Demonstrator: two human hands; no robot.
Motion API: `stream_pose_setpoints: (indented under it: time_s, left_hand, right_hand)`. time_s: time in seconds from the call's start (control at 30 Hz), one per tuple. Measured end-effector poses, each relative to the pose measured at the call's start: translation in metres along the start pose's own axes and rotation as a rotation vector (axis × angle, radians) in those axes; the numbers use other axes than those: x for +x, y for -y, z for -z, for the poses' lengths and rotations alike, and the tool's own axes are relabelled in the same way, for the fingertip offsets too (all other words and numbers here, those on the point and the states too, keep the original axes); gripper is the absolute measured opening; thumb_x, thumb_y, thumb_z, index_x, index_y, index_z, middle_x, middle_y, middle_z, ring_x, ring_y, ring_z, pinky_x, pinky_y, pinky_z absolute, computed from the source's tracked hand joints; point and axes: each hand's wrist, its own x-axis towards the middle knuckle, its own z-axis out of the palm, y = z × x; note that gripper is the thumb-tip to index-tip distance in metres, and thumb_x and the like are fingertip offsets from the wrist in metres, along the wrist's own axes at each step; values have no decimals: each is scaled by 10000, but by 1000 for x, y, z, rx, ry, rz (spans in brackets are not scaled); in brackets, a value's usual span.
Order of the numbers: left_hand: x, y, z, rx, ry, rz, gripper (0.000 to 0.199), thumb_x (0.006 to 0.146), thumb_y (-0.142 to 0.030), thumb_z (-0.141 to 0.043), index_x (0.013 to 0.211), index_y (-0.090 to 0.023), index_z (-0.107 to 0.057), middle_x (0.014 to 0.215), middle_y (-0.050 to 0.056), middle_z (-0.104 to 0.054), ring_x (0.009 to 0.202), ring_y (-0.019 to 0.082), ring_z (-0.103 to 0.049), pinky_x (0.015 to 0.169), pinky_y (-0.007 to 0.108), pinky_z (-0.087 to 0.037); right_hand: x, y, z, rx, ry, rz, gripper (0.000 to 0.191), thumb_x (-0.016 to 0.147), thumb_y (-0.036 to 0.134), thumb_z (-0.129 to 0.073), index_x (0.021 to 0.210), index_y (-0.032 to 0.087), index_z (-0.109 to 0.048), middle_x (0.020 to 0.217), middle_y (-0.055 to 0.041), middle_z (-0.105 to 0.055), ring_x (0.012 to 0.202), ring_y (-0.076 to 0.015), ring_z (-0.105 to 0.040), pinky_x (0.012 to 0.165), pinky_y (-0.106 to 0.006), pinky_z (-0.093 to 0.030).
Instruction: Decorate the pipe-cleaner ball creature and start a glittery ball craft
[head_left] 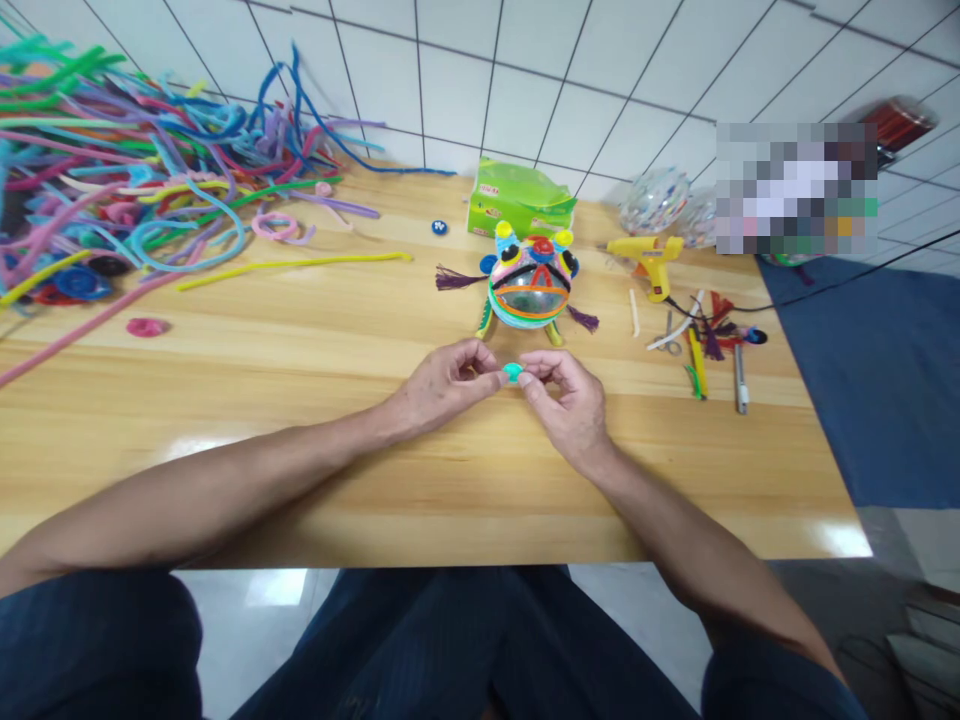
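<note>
Between the fingertips of both hands is a small, round, turquoise-green piece [513, 372], perhaps a coil of pipe cleaner, too small to make out fully. My left hand [454, 385] pinches its left edge, and my right hand [568, 400] pinches its right edge. Just beyond the hands stands a colourful animal-face craft [531, 285] with a clear rounded mouth area, yellow-topped horns or ears, purple tassels at the sides and short green-yellow legs.
Fuzzy pipe cleaners [150, 180] heap at the left, near a pink coil [148, 327]. A green box [517, 200] stands behind the craft. Rightward are a yellow glue gun [649, 262] with its cord, scissors [667, 338], a utility knife [742, 380] and tassels [716, 325].
</note>
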Motion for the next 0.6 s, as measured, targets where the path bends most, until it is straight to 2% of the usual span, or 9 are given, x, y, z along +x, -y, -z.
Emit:
stream_pose_setpoints:
  time_s: [0.13,0.3,0.43,0.6]
  left_hand:
    - [-2,-1,-2,15,8,13,453,813,-570,-848,805,-170,-634,720,-34,-582,662,100,-481,611,226,-388]
    - [-3,1,1,44,33,9,363,884,-516,-774,854,-168,-675,747,-23,-632,678,106,-517,646,232,-414]
    - [-2,2,3,29,65,16,302,892,-460,-747,872,-166,-681,762,-21,-637,696,111,-530,672,237,-420]
    - [-1,2,3,-12,83,52,265,855,-428,-751,884,-174,-679,797,-11,-658,722,123,-555,703,253,-439]
  right_hand:
    - [-1,6,0,-95,-4,90,120,963,247,-719,1073,278,-758,898,-17,-806,785,-180,-741,769,-353,-631]
    - [-2,10,0,-176,20,148,121,978,237,-698,1070,290,-755,887,-17,-803,781,-185,-739,768,-361,-642]
    - [-2,9,0,-153,15,137,136,973,212,-693,1074,284,-749,877,-13,-796,782,-178,-740,765,-351,-638]
    - [-2,3,1,-59,30,33,148,962,226,-694,1093,275,-742,898,-13,-796,804,-175,-738,781,-352,-627]
